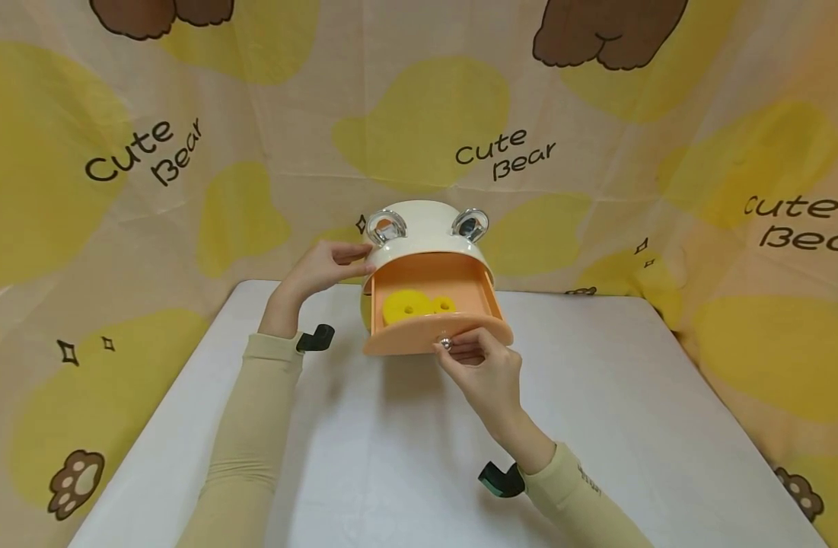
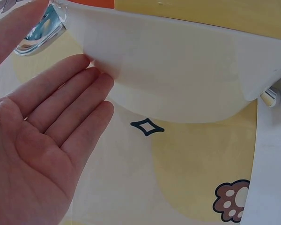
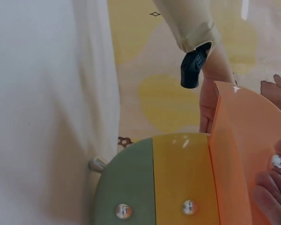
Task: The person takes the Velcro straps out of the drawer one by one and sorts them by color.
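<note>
A rounded white drawer box with silver ear-shaped trims stands at the back of the table. Its top drawer, orange, is pulled out, and yellow pieces with small holes lie inside. My right hand pinches the silver knob on the drawer's front between thumb and fingers. On the other side, my left hand has its fingers nearly straight, fingertips right at the box's side wall. In the right wrist view the yellow drawer and the green drawer are closed.
A white cloth covers the table. Behind and around it hangs a "Cute Bear" patterned fabric. Short silver feet carry the box. Black wrist mounts stick out from both sleeves.
</note>
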`<action>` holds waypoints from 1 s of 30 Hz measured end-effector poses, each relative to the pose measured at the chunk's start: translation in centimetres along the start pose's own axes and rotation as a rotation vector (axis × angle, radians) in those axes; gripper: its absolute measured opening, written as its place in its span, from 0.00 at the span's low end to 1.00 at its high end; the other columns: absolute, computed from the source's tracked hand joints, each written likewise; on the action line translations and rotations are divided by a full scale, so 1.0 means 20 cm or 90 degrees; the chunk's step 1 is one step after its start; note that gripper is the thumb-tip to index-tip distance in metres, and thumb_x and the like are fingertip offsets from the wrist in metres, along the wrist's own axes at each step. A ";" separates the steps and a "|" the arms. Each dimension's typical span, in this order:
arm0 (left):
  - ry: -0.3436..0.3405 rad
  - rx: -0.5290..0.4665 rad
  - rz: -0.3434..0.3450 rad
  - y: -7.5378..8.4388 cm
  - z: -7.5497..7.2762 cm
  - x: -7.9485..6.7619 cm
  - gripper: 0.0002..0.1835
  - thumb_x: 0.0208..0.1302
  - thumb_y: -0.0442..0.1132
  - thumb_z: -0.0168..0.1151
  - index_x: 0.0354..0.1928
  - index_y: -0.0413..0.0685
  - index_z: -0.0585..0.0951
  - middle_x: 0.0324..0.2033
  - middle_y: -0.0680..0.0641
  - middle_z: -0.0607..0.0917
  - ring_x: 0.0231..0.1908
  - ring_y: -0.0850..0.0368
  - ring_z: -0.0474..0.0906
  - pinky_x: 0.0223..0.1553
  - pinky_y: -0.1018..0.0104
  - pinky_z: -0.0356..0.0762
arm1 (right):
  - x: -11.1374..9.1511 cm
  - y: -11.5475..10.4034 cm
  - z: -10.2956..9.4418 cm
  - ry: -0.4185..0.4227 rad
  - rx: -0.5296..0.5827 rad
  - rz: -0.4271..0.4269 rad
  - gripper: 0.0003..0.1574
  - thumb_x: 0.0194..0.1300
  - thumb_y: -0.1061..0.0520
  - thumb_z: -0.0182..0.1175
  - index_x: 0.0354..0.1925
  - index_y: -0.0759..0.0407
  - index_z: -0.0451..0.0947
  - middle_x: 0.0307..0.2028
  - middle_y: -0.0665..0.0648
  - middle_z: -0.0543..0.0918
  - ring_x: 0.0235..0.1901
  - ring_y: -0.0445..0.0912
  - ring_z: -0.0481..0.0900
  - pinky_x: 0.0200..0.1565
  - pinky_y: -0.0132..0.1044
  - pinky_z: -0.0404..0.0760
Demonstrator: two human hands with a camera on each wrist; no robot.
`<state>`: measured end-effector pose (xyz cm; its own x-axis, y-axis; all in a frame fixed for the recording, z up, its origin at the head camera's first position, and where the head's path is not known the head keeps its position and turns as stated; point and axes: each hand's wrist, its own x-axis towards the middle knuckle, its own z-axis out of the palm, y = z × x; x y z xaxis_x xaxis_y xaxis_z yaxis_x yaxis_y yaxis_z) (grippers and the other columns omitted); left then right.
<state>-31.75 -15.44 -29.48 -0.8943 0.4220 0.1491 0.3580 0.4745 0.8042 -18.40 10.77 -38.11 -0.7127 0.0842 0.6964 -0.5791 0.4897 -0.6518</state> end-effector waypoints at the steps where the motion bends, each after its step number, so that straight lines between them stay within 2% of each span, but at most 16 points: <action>1: 0.000 -0.001 0.000 0.00 0.00 0.00 0.30 0.61 0.42 0.65 0.63 0.37 0.71 0.61 0.37 0.74 0.62 0.41 0.69 0.62 0.49 0.68 | 0.00 0.00 0.00 0.001 -0.002 -0.002 0.14 0.43 0.65 0.75 0.26 0.65 0.78 0.23 0.59 0.86 0.22 0.47 0.85 0.25 0.32 0.83; 8: 0.000 -0.002 -0.003 0.00 0.00 -0.01 0.30 0.61 0.42 0.66 0.63 0.37 0.71 0.61 0.37 0.74 0.62 0.41 0.70 0.62 0.49 0.69 | -0.01 -0.01 -0.01 -0.003 -0.003 -0.013 0.13 0.45 0.62 0.75 0.27 0.62 0.78 0.24 0.56 0.86 0.22 0.44 0.85 0.26 0.28 0.83; 16: 0.003 -0.009 -0.017 0.01 0.00 -0.01 0.31 0.60 0.44 0.66 0.63 0.40 0.72 0.61 0.39 0.75 0.63 0.43 0.69 0.62 0.49 0.68 | 0.00 -0.07 -0.03 -0.012 0.002 -0.030 0.15 0.44 0.66 0.74 0.27 0.69 0.77 0.24 0.62 0.85 0.22 0.51 0.85 0.25 0.38 0.84; 25: 0.000 -0.002 -0.013 0.03 0.00 -0.02 0.30 0.61 0.43 0.66 0.63 0.39 0.72 0.61 0.38 0.75 0.63 0.42 0.69 0.62 0.48 0.69 | -0.01 0.00 -0.03 -0.025 0.009 -0.032 0.15 0.47 0.57 0.75 0.29 0.60 0.78 0.26 0.54 0.86 0.25 0.43 0.85 0.28 0.27 0.83; 30: 0.001 0.002 -0.012 0.03 0.00 -0.02 0.31 0.61 0.43 0.65 0.63 0.38 0.71 0.61 0.38 0.74 0.63 0.42 0.69 0.62 0.48 0.69 | 0.00 0.01 -0.04 -0.035 0.022 -0.044 0.15 0.48 0.56 0.75 0.29 0.61 0.78 0.27 0.55 0.86 0.25 0.44 0.85 0.29 0.28 0.83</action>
<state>-31.17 -15.43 -29.05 -0.9012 0.4120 0.1345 0.3417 0.4847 0.8052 -18.14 11.56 -38.01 -0.6914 0.0027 0.7225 -0.6398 0.4623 -0.6140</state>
